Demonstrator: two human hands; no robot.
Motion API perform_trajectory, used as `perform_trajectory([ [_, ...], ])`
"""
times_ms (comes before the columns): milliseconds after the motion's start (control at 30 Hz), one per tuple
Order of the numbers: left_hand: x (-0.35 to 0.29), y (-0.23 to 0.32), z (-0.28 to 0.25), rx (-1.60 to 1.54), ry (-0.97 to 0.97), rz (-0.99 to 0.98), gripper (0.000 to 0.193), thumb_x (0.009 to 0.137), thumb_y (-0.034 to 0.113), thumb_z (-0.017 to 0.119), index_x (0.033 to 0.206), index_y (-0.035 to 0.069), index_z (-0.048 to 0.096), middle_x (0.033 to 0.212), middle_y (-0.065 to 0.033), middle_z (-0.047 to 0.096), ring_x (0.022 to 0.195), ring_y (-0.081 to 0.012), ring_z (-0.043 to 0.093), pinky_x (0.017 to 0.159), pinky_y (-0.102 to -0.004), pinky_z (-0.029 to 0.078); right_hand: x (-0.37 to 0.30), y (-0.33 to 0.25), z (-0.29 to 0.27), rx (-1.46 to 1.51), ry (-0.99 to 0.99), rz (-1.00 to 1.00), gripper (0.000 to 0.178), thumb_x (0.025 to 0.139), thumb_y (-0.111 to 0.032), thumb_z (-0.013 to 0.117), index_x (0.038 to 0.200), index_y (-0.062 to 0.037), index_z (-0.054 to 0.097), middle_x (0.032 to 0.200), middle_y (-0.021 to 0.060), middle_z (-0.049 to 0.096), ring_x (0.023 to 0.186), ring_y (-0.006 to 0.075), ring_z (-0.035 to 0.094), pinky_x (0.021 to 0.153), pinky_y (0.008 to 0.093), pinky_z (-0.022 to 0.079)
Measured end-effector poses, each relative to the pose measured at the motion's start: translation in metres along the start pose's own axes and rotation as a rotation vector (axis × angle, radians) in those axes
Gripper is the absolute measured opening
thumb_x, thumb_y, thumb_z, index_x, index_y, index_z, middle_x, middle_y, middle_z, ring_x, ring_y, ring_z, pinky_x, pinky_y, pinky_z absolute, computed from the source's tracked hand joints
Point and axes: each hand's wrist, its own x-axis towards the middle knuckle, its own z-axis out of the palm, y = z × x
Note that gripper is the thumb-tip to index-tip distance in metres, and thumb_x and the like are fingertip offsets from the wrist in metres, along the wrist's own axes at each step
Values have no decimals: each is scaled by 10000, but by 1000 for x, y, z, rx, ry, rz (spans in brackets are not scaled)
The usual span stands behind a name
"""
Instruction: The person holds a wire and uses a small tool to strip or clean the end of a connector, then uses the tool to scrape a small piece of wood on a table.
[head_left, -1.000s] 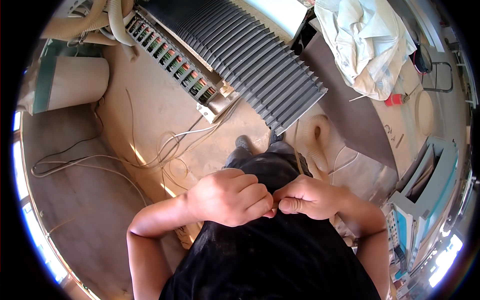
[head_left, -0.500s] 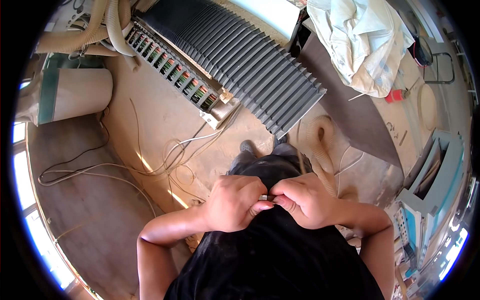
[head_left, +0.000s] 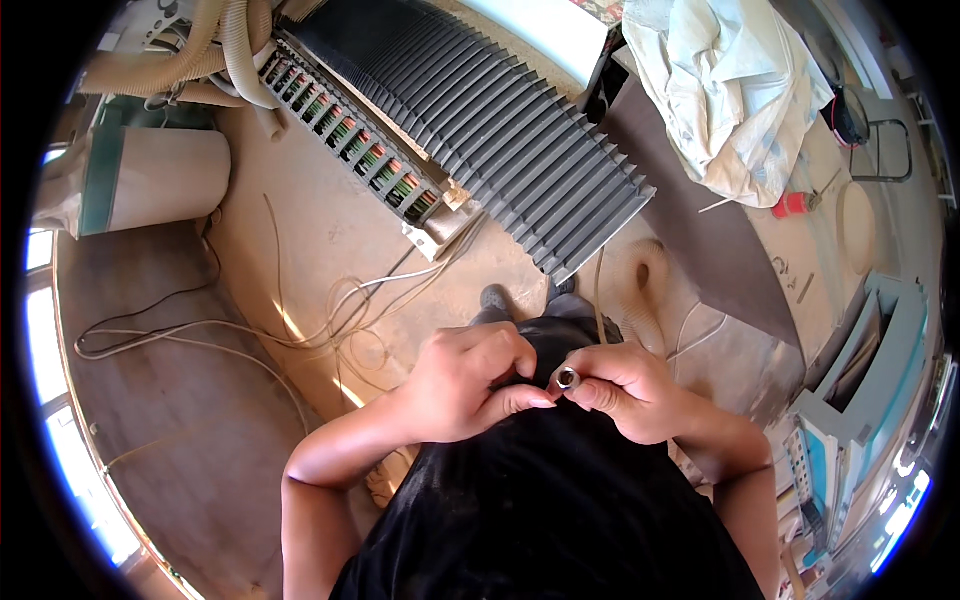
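Note:
In front of my black shirt, my right hand (head_left: 630, 390) pinches a small round metal piece (head_left: 568, 379) between thumb and fingers. The piece has a shiny rim and a dark hollow end that faces up. Most of its length is hidden by the fingers. Just to the left is my left hand (head_left: 460, 385), its thumb stretched toward the metal piece and its forefinger bent. A gap shows between that thumb and forefinger, with nothing visible in it. The thumb tip is close to the piece; whether it touches cannot be made out.
Ahead stands a machine with a black ribbed bellows cover (head_left: 500, 130) and a cable chain (head_left: 350, 140) alongside. Loose cables (head_left: 345, 310) and a ribbed hose (head_left: 640, 285) lie on the floor. A crumpled pale sheet (head_left: 720, 100) and a red tool (head_left: 793, 205) are at the right.
My hands have come apart slightly. My left thumb and forefinger have opened off the small metal piece, which now stays in my right hand with its hollow end turned up.

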Motion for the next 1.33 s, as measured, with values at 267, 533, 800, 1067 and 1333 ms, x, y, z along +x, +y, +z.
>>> perform_trajectory([
  [267, -5, 19, -1, -47, 87, 31, 348, 754, 272, 868, 912, 66, 636, 774, -49, 611, 623, -222, 618, 551, -322, 490, -3, 11, 5, -114, -22, -231, 152, 894, -31, 683, 1045, -30, 663, 930, 102, 633, 828, 268, 633, 748, 341, 501],
  [533, -3, 16, 4, 14, 173, 196, 420, 723, 317, 897, 945, 59, 651, 691, -33, 611, 541, -171, 605, 472, -268, 443, -1, 11, 9, -137, -35, -269, 194, 858, -27, 712, 1050, -36, 684, 942, 110, 632, 849, 286, 637, 749, 355, 514],
  [800, -5, 24, 10, 107, 194, 227, 374, 758, 232, 851, 996, 17, 659, 812, -66, 670, 676, -229, 682, 570, -314, 539, -2, 9, 20, -394, 143, -295, 278, 810, 0, 742, 1082, -19, 688, 931, 109, 642, 808, 266, 649, 701, 346, 523],
  [1067, -8, 21, 11, -77, 177, -32, 313, 783, 210, 848, 968, 36, 666, 821, -69, 674, 638, -190, 641, 563, -286, 511, 0, 10, 20, -520, 290, -332, 248, 833, -31, 737, 1076, -5, 692, 856, 108, 659, 736, 269, 663, 639, 352, 521],
  [1333, -27, 8, 22, -180, 37, -381, 293, 820, 257, 838, 996, 75, 690, 843, -51, 676, 615, -153, 595, 570, -272, 480, -5, 16, 17, -512, 368, -248, 218, 931, -120, 672, 1136, -49, 700, 879, 127, 704, 758, 294, 698, 664, 368, 546],
])
